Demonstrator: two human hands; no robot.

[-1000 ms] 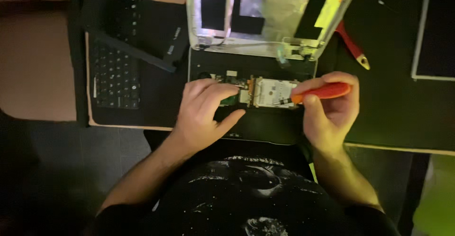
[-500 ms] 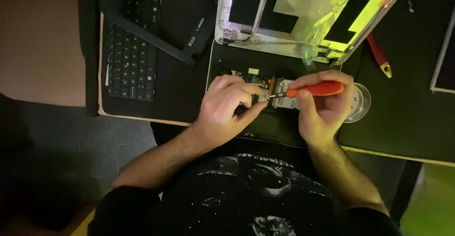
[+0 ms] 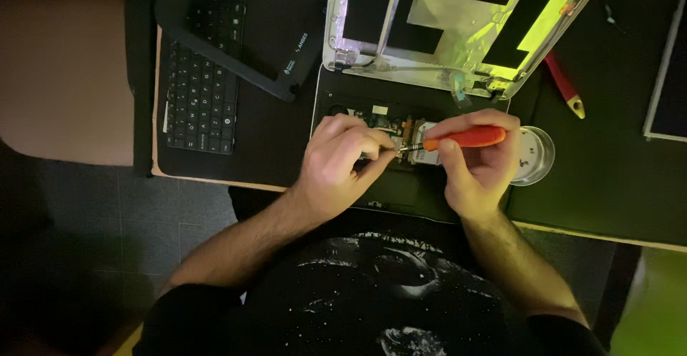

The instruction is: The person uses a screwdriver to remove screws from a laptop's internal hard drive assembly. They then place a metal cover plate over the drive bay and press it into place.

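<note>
A dismantled laptop base (image 3: 336, 109) lies on the dark mat, its circuit board (image 3: 386, 121) exposed. My right hand (image 3: 476, 166) grips an orange-handled screwdriver (image 3: 465, 138), held level with its tip pointing left at the board. My left hand (image 3: 340, 163) rests on the base, thumb and forefinger pinched at the screwdriver's tip; whatever sits between those fingers is hidden. The laptop's stripped lid (image 3: 458, 30) stands open just behind both hands.
A removed black keyboard (image 3: 204, 62) and a black bezel frame (image 3: 265, 37) lie at the left. A clear round dish (image 3: 537, 152) sits right of my right hand. A red-handled tool (image 3: 565, 88) and a flat panel (image 3: 669, 62) lie further right. The table's front edge runs under my forearms.
The view has shifted, so everything sits further right in frame. My hands stay on the board, with the screwdriver's tip still meeting my left fingers.
</note>
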